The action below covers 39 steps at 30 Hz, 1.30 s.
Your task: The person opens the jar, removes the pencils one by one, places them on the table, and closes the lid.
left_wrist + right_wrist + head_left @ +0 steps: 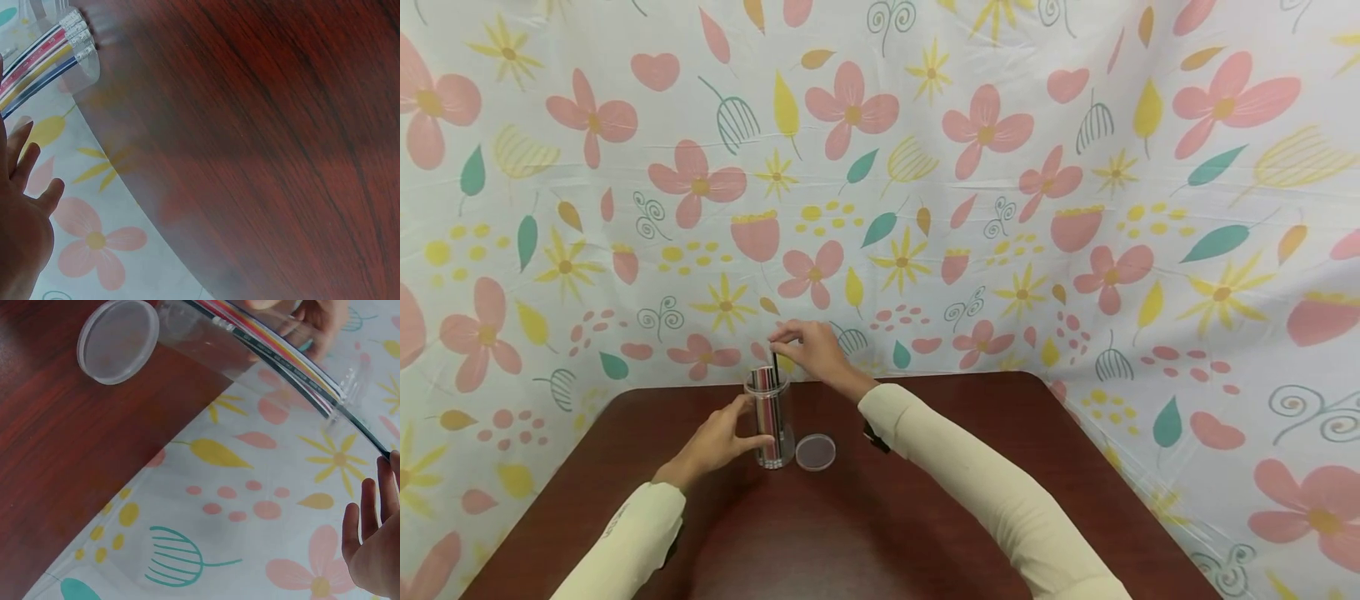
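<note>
A clear plastic jar (787, 421) stands upright near the far edge of the table. Several striped pencils (767, 421) are inside it, and the left wrist view shows red, yellow and blue ones with eraser ends (81, 37) at the bottom. My left hand (721, 435) grips the jar's side, thumb across the front. Above the rim, my right hand (820, 352) pinches the upper end of a dark pencil (369, 434), whose lower part runs down inside the jar. A round clear lid (816, 452) lies flat on the table just right of the jar.
The dark red-brown wooden table (880, 517) has a far edge close behind the jar. A white cloth (880, 200) printed with flowers and leaves hangs around the back and sides.
</note>
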Available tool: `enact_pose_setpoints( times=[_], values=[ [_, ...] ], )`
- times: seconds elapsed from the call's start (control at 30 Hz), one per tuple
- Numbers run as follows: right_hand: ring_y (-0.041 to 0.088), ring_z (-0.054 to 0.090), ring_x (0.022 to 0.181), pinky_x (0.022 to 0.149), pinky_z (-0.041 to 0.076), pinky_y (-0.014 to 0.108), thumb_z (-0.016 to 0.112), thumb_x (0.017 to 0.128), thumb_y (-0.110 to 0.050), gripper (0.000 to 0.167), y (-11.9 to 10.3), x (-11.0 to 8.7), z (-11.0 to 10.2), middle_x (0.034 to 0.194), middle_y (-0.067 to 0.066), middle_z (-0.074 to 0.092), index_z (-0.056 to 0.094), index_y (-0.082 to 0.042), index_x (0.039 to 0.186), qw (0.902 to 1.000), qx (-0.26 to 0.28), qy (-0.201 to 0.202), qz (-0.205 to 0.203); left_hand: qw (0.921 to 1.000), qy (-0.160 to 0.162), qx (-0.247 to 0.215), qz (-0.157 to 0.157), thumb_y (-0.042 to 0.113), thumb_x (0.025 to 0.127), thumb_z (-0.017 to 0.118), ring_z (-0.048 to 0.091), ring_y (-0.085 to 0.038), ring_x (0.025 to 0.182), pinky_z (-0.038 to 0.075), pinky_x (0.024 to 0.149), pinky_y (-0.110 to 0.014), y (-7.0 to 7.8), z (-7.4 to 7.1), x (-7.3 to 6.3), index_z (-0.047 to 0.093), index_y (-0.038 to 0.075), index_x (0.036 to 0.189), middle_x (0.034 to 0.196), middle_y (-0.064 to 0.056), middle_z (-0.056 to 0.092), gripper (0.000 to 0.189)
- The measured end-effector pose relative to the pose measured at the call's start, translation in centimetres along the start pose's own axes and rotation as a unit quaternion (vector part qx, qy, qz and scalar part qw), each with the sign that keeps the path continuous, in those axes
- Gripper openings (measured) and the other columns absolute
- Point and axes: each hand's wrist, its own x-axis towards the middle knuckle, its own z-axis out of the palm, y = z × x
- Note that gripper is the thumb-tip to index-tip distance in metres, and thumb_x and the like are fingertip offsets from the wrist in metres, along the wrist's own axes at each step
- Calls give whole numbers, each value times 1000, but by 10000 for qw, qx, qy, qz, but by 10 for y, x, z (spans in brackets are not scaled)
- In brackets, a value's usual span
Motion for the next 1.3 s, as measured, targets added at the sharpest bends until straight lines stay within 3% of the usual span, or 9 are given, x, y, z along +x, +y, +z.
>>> enact_pose_setpoints(
  times=[0.23, 0.3, 0.43, 0.57, 0.67, 0.83, 0.97, 1.07, 1.3],
  values=[
    [16, 75, 87, 80, 58, 26, 75, 98, -19, 15, -3, 7, -10, 103, 4, 80, 80, -11, 110, 9999, -96, 95, 35, 10000, 4, -2, -75, 48, 86, 84, 56, -44, 134, 47, 104, -62, -1, 0, -1, 40, 1, 152, 145, -26, 57, 92],
    [15, 75, 84, 71, 57, 24, 75, 98, -20, 15, -4, 9, -14, 102, 4, 80, 80, -11, 109, 9998, -98, 183, -4, 10000, 1, 13, -73, 48, 86, 84, 56, -44, 133, 47, 104, -62, -1, 0, -1, 40, 1, 152, 145, -26, 57, 92],
    [13, 70, 63, 52, 49, 22, 75, 98, -19, 17, -7, 14, -22, 100, 5, 80, 80, -9, 110, 9996, -40, 262, -9, 10000, 23, 19, -71, 47, 86, 85, 56, -44, 133, 47, 104, -62, 0, 0, -1, 41, 2, 151, 144, -26, 58, 91],
    [7, 62, 52, 48, 41, 21, 75, 98, -22, 18, -7, 19, -28, 100, 4, 80, 81, -10, 111, 9994, -183, 303, 55, 10000, 19, 2, -66, 46, 86, 85, 56, -44, 133, 47, 104, -63, 0, 0, -1, 40, 2, 152, 144, -27, 57, 92],
    [6, 67, 59, 59, 46, 18, 77, 97, -23, 19, -7, 23, -33, 99, 3, 80, 81, -10, 110, 9987, -303, 421, 29, 10000, -25, -50, -76, 45, 86, 85, 55, -44, 134, 46, 104, -63, 0, 0, -1, 38, 2, 154, 146, -27, 56, 93],
    [16, 76, 80, 63, 52, 21, 78, 96, -18, 17, -10, 28, -40, 101, 5, 80, 80, -10, 111, 9983, -177, 559, -26, 9998, -69, -132, -118, 45, 86, 85, 53, -44, 136, 46, 105, -62, 0, 1, -1, 37, 4, 155, 148, -26, 54, 93],
    [15, 75, 87, 70, 56, 20, 76, 97, -20, 17, -12, 33, -46, 104, 4, 80, 80, -10, 111, 9981, -153, 592, -11, 9998, -68, -148, -145, 45, 86, 85, 53, -44, 136, 46, 105, -63, 1, 0, -3, 37, 5, 155, 148, -26, 55, 93],
    [16, 75, 85, 84, 58, 24, 75, 98, -20, 17, -14, 36, -52, 105, 4, 79, 80, -10, 111, 9979, -142, 631, -34, 9998, -50, -146, -123, 44, 86, 85, 53, -44, 136, 46, 105, -63, 1, -1, -3, 37, 5, 155, 148, -25, 55, 92],
    [16, 76, 90, 79, 57, 21, 75, 98, -21, 18, -16, 41, -64, 104, 5, 80, 80, -9, 110, 9976, -41, 685, 3, 9999, -43, -134, -95, 41, 88, 85, 53, -44, 136, 46, 105, -63, 4, -1, -3, 37, 5, 155, 148, -25, 54, 90]
  ],
)
